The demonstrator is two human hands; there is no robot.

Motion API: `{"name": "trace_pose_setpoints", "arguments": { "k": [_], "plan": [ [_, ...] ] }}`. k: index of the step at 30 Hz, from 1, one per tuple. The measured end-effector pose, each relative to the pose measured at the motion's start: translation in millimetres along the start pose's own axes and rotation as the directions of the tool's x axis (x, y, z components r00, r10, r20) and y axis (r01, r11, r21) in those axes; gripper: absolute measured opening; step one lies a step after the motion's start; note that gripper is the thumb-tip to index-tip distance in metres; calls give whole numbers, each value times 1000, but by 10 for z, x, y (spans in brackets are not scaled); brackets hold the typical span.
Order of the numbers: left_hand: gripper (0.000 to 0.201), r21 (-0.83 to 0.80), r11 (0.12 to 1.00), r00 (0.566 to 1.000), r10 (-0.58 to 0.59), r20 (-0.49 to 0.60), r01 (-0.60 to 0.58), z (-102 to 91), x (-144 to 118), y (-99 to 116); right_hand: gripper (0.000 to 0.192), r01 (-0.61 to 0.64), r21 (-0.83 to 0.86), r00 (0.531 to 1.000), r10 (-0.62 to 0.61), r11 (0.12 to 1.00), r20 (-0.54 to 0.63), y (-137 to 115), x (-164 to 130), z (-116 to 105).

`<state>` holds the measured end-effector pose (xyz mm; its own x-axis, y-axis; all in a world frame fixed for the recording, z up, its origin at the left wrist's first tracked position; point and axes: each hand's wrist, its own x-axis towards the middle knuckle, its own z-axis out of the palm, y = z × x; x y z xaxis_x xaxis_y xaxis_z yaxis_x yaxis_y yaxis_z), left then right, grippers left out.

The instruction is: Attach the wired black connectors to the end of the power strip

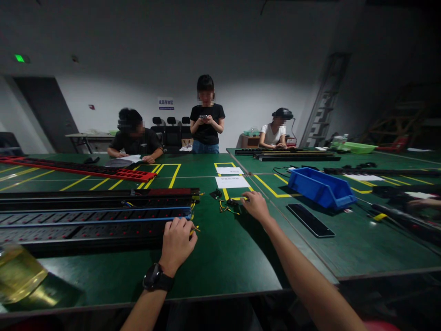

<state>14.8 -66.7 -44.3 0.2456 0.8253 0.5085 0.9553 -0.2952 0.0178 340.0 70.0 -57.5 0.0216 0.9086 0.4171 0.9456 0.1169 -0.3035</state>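
On the green table (223,257), the left hand (177,243) gripped the power strip's (93,220) end while the right hand (255,205) lay open, fingertips on small wired parts (229,205).

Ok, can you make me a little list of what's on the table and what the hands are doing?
Table: green table with yellow tape lines
Left hand: left hand at the end of the long black strips, fingers curled by yellow wires
Right hand: right hand reaching to small wired parts
Watch: black watch on the left wrist
Papers: two white papers past the hands
Bin: blue bin to the right
Others: three people across the room
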Motion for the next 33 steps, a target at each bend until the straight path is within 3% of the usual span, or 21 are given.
{"name": "trace_pose_setpoints", "arguments": {
  "k": [2, 4, 9, 12, 14, 17, 19, 22, 28, 33],
  "plan": [
    [13, -5, 1000, 1000, 0, -1, 0, -1, -1, -2, 31, 74, 71, 993, -80, 995, 87, -105, -6, 87],
    [13, -8, 1000, 1000, -2, -1, 2, -1, 1, -5, 26, 61, 122, 983, -81, 991, 167, -158, -6, 155],
    [12, -20, 1000, 1000, -12, 8, 12, -2, 8, -2, 25, -148, 331, 982, 99, 932, 160, -114, 37, 172],
    [11, -27, 1000, 1000, -16, 16, 17, -8, 4, 7, 26, -251, 600, 967, 173, 760, 185, -102, 68, 116],
    [11, -27, 1000, 1000, -16, 17, 16, -16, -2, 15, 25, -269, 760, 962, 132, 591, 237, -144, 58, 70],
    [9, -24, 1000, 1000, -17, 13, 17, -34, -6, 33, 37, -275, 880, 944, -66, 387, 324, -290, -32, 9],
    [11, -26, 999, 1000, -22, 11, 23, -47, -5, 48, 45, -295, 896, 902, -213, 332, 376, -437, -128, -11],
    [20, -39, 999, 1000, -28, 13, 28, -63, -2, 62, 49, -339, 877, 806, -375, 341, 458, -687, -276, -3],
    [42, -55, 998, 1000, -16, 5, 16, -69, -10, 56, 51, -339, 820, 646, -520, 460, 559, -979, -467, 84],
    [44, -62, 998, 1000, -13, 1, 13, -55, -16, 56, 52, -308, 789, 607, -529, 531, 593, -988, -509, 143]
  ]
}}
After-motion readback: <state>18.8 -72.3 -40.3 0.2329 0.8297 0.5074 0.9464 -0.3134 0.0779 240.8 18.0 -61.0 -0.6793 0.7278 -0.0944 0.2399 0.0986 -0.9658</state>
